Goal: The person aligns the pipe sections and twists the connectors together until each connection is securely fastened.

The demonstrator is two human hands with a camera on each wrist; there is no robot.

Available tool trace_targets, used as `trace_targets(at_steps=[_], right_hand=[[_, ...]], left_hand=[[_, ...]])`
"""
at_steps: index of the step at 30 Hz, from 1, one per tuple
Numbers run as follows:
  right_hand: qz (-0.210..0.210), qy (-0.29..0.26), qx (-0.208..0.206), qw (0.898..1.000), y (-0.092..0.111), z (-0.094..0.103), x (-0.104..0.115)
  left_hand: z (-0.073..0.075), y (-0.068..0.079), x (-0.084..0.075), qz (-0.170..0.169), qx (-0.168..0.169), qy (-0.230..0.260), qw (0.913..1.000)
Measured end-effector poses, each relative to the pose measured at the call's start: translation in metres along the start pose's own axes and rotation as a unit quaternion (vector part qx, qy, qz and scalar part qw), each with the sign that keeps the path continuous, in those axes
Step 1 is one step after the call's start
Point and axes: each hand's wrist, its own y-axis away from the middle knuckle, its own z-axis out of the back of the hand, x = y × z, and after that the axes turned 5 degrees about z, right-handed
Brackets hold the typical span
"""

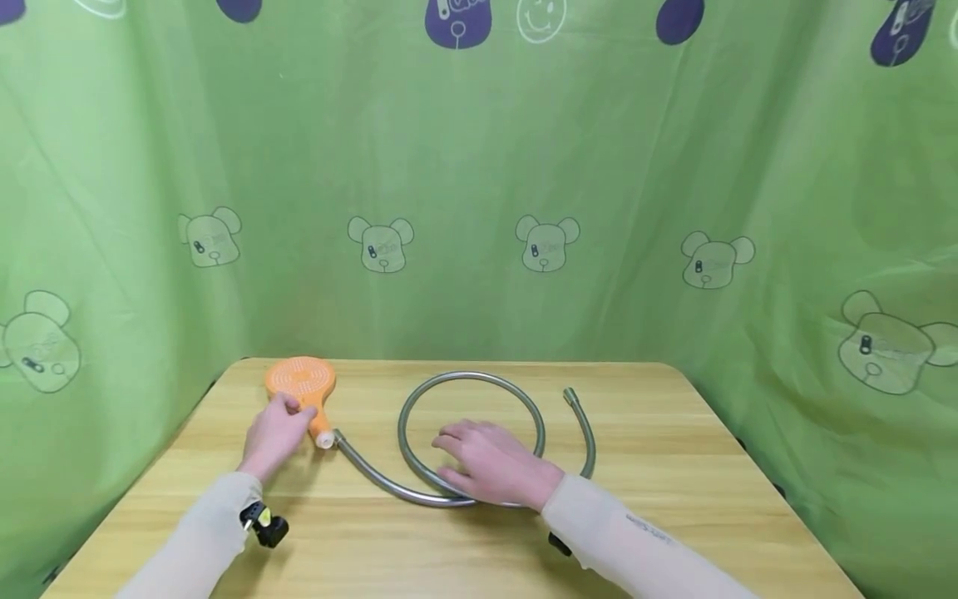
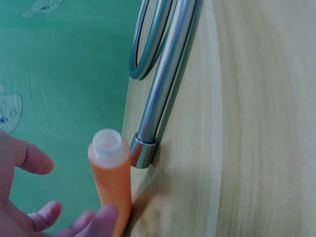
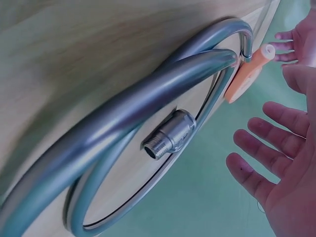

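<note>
We see the left hand (image 1: 273,436), fingers spread, at the shower head (image 1: 302,377); the right hand (image 1: 490,462), likewise spread, over the hose (image 1: 470,375), coiled presumably for compactness.

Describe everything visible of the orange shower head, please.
The orange shower head, seemingly plastic, lies on the table, its round face upward with pale dots. Its handle points toward the person and ends in a hollow whitish neck, not joined to the hose end beside it. The left hand is at the handle; whether it touches is unclear.
</note>
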Motion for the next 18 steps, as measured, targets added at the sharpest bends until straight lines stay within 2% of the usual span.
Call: trace_targets(at_steps=[7,12,18], right_hand=[[-0.005,-0.009,0.014,1.0,-0.008,-0.001,0.001],[-0.009,-0.013,0.029,0.999,-0.014,-0.001,0.003],[-0.013,-0.02,0.045,0.999,-0.018,-0.004,0.006]], left_hand=[[-0.007,-0.012,0.006,0.038,0.052,0.078,0.9949],[-0.011,-0.02,0.012,0.068,0.088,0.135,0.9846],[-0.012,-0.029,0.018,0.103,0.12,0.196,0.9678]])
